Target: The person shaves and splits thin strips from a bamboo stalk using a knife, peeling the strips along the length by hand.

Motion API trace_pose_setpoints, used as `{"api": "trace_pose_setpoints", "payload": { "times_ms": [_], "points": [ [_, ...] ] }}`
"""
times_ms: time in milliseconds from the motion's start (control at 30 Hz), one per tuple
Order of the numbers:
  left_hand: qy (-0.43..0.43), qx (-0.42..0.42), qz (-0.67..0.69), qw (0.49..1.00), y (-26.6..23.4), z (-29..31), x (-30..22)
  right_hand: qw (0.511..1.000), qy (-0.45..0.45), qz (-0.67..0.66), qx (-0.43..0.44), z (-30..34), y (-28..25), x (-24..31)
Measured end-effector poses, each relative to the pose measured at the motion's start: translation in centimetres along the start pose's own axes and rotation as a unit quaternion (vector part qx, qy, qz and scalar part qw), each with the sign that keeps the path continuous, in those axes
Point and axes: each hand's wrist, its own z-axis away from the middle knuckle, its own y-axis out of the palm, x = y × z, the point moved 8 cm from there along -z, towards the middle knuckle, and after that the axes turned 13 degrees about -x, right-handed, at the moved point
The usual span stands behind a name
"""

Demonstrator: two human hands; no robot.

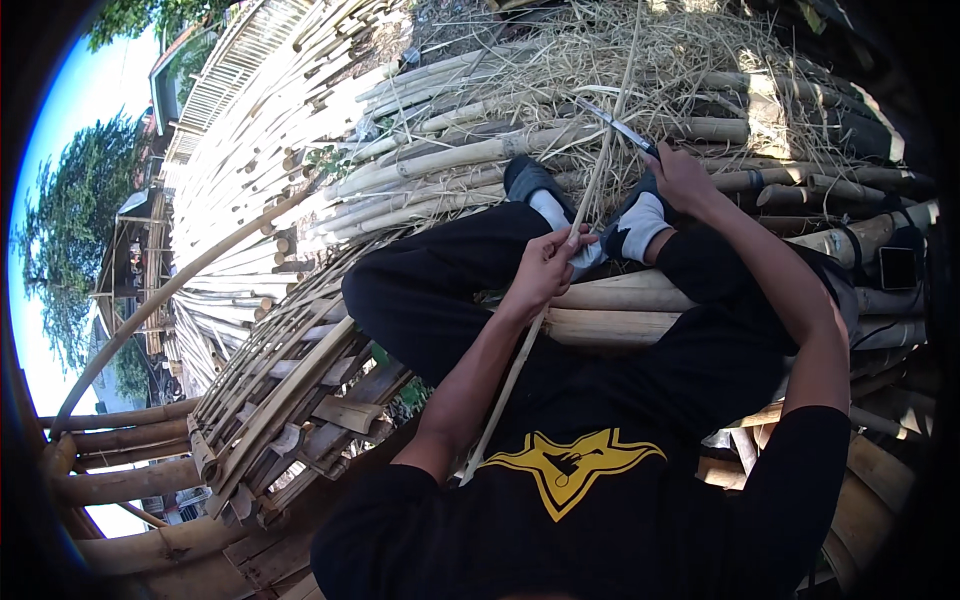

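A long, thin bamboo strip (pixel 516 370) runs slantwise from beside my left upper arm, past my feet, to the far straw. My left hand (pixel 546 264) is closed around it, with the thumb laid along the strip. To the right and farther off, my right hand (pixel 682 182) grips the dark handle of a knife (pixel 620 128). The narrow, shiny blade points up and to the left, and it crosses or lies close over the strip; whether it touches cannot be told. My crossed feet, in grey-and-white socks and dark slippers, are between the two hands.
Bamboo poles (pixel 440 155) lie side by side beyond my feet, with dry shavings (pixel 690 50) heaped over them. Split slats (pixel 300 370) are stacked at my left. One curved pole (pixel 180 280) arches at far left. A small dark device (pixel 898 268) rests at right.
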Motion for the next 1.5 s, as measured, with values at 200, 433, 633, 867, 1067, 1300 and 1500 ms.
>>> {"api": "trace_pose_setpoints", "payload": {
  "times_ms": [200, 433, 633, 867, 1067, 1300, 1500],
  "points": [
    [0.009, -0.001, -0.010, 1.000, -0.2, 0.8, 0.2, 0.971, -0.214, 0.000, 0.109, 1.7, -1.2, 6.1],
    [0.023, -0.010, 0.011, 1.000, -0.6, 0.1, -0.5, 0.999, -0.036, 0.022, 0.026, -1.1, -1.7, 1.4],
    [0.023, -0.007, 0.014, 1.000, -1.0, 1.0, -0.7, 0.995, 0.048, -0.077, 0.032, 0.6, -2.0, 3.2],
    [0.031, 0.011, 0.018, 0.999, -0.2, 0.7, -1.0, 0.884, 0.290, -0.319, 0.181, 2.5, 0.9, 2.8],
    [0.031, 0.004, 0.030, 0.999, -0.4, 0.6, -1.0, 0.979, -0.147, -0.076, 0.121, 4.3, -3.1, 10.7],
    [0.032, 0.019, -0.023, 0.999, 0.5, 2.0, -0.6, 0.958, -0.281, 0.033, 0.041, 0.4, -3.6, 4.2],
    [0.015, 0.043, -0.056, 0.997, 0.1, 1.5, 0.7, 0.971, 0.160, 0.025, -0.176, -7.0, -12.5, -9.3]
  ]
}}
